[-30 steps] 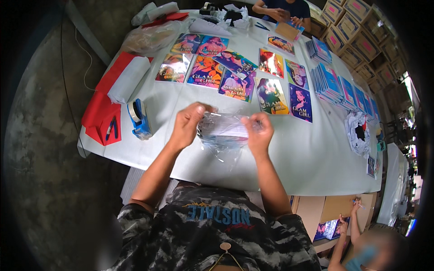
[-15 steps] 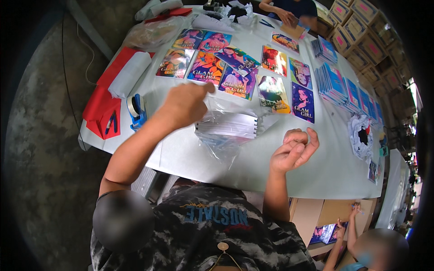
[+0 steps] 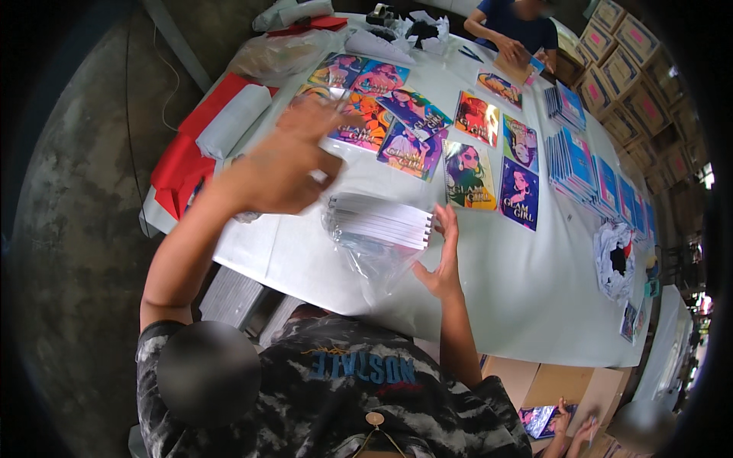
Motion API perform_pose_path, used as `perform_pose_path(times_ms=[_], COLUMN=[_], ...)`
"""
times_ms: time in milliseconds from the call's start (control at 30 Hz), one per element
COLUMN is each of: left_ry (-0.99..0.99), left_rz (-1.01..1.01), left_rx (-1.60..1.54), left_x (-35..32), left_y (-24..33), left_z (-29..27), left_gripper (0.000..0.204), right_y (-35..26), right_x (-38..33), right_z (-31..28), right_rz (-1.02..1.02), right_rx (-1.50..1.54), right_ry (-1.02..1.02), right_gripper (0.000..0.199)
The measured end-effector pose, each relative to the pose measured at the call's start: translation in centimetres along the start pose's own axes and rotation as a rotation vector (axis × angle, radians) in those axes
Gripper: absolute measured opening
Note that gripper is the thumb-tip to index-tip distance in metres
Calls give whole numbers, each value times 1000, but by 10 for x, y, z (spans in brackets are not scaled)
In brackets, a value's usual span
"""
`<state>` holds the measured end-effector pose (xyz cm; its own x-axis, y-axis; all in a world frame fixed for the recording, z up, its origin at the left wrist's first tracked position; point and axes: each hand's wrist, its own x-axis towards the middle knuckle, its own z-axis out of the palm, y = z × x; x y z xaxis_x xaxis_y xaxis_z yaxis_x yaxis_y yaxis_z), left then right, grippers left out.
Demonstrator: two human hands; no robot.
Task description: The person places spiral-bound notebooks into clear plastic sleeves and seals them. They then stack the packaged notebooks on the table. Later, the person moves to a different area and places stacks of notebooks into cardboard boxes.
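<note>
A stack of spiral notebooks (image 3: 378,221) in clear plastic wrap (image 3: 370,267) lies before me, page edges facing up toward me. My right hand (image 3: 441,259) is at the stack's right end, thumb and fingers apart along the spiral edge; whether it presses there I cannot tell. Smeared by motion, my left hand (image 3: 286,164) hovers left of the stack, over the near edge of the laid-out notebooks. Colourful illustrated notebooks, such as a purple one (image 3: 519,191) and a yellow-and-green one (image 3: 467,175), lie beyond the stack. My left forearm mostly hides the tape dispenser.
Red cloth (image 3: 187,149) and a white roll (image 3: 233,118) lie at the table's left. Blue notebook piles (image 3: 573,164) line the right side. Crumpled paper (image 3: 613,259) sits near them. A person (image 3: 515,46) works across the table; another person's hands (image 3: 569,420) are over a carton, lower right.
My right hand has moved left to the stack's spiral end, its curled fingers now extended. My left hand has drawn left, away from the plastic. The view has shifted slightly.
</note>
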<state>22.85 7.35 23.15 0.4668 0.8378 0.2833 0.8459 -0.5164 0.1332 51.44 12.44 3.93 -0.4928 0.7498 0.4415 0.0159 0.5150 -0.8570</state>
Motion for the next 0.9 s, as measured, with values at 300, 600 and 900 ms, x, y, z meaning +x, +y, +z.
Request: perform_pose_path(times_ms=[300, 600, 900], left_ry=[91, 75, -633], left_rz=[-537, -566, -313], left_rx=[-591, -536, 85], left_x=[-100, -65, 63], left_y=[-24, 0, 60], left_z=[79, 131, 57], left_gripper=[86, 83, 70], right_y=[15, 49, -15], right_x=[5, -23, -29], right_z=[45, 79, 185], right_rz=[184, 302, 707], right_rx=[409, 764, 1912], right_ry=[61, 152, -722], right_gripper=[97, 54, 103])
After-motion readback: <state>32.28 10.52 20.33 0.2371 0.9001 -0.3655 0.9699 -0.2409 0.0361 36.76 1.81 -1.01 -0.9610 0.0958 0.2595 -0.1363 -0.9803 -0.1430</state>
